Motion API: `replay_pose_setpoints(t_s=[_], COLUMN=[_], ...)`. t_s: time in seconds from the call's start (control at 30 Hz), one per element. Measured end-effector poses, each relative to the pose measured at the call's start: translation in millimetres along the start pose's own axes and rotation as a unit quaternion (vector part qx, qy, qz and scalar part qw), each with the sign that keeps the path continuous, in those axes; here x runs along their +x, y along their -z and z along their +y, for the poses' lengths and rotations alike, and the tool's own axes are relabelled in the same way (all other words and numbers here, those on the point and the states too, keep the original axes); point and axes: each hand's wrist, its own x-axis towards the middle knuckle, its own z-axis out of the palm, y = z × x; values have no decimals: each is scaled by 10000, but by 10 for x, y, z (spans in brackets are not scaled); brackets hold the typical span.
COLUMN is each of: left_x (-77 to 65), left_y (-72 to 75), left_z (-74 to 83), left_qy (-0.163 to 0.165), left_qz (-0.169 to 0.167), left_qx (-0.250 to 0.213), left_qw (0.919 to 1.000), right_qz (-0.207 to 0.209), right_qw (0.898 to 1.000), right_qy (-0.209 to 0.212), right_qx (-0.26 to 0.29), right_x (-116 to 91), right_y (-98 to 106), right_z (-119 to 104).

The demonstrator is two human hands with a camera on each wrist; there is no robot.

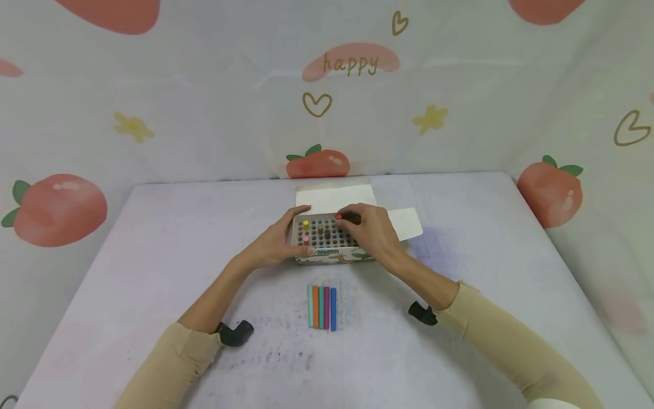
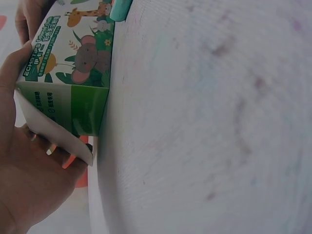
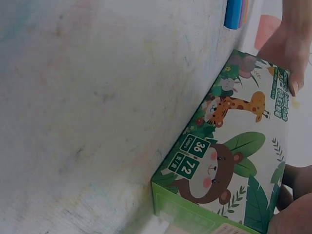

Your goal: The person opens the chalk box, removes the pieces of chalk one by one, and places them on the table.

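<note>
Box [image 1: 331,257], partly behind right hand [image 1: 374,228], pinched red stick [image 1: 338,216] mostly covered

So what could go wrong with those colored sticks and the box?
The red stick, pinched in the right hand, might slip or snap. The box might shift or tip if the left hand gripping it tugs. The five loose sticks lying in front could roll if brushed.

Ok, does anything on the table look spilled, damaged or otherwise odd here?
Nothing looks spilled or broken, but the pale tabletop looks stained: a purple smudge right of the box and dark specks near the row of colored sticks.
</note>
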Motion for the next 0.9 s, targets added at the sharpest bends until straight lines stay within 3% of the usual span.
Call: replay_pose_setpoints(t_s=[0.47, 0.73, 0.9], left_x=[-9, -25, -13], left_y=[-11, -9, -20], left_z=[-21, -7, -2], left_qy=[72, 9, -1], left_qz=[19, 44, 60], left_qx=[-68, 8, 64], left_qw=[9999, 10000, 10000], right_qz=[865, 994, 892], right_qw=[9917, 9876, 9870], right_qy=[615, 748, 600], right_qx=[727, 961, 1196], right_x=[-17, -69, -122], right_y=[89, 168, 218], right_z=[-54, -122, -133])
